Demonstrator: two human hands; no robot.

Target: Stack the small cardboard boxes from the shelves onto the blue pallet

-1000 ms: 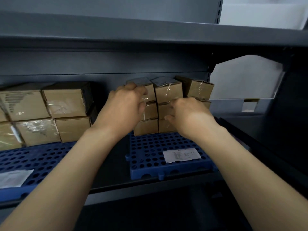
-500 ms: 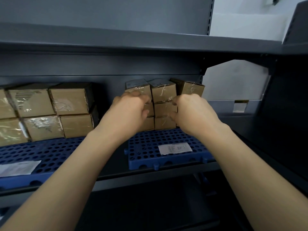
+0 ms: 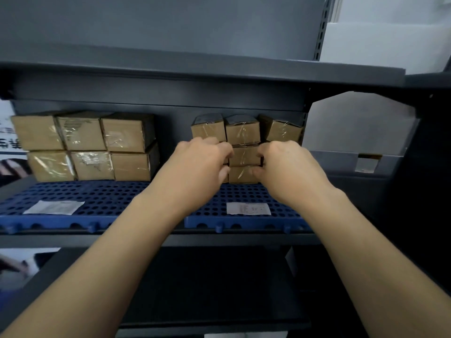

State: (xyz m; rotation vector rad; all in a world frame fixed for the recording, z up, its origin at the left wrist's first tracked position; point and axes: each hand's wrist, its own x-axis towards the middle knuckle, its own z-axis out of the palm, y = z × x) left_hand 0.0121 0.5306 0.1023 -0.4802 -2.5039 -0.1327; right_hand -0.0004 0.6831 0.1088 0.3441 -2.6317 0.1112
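Observation:
Small taped cardboard boxes (image 3: 242, 132) stand three high in three columns at the back of the right blue pallet (image 3: 246, 213) on the shelf. My left hand (image 3: 202, 164) covers the lower boxes of the left column, its curled fingertips on the left edge of the middle column's middle box (image 3: 245, 156) and its thumb by the bottom box (image 3: 241, 175). From the right, my right hand (image 3: 285, 164) grips the same two boxes with curled fingers. It hides the lower boxes of the right column.
A second blue pallet (image 3: 73, 211) on the left carries several larger cardboard boxes (image 3: 83, 147) in two rows. A paper label (image 3: 247, 208) lies on each pallet. A dark shelf board (image 3: 195, 71) hangs close above, a lower shelf (image 3: 207, 284) sits below, and a grey panel (image 3: 358, 128) stands right.
My left hand has dropped from the top left box to the lower rows. Both hands have closed in on the middle column. The view has shifted, so the shelf sits further right and lower.

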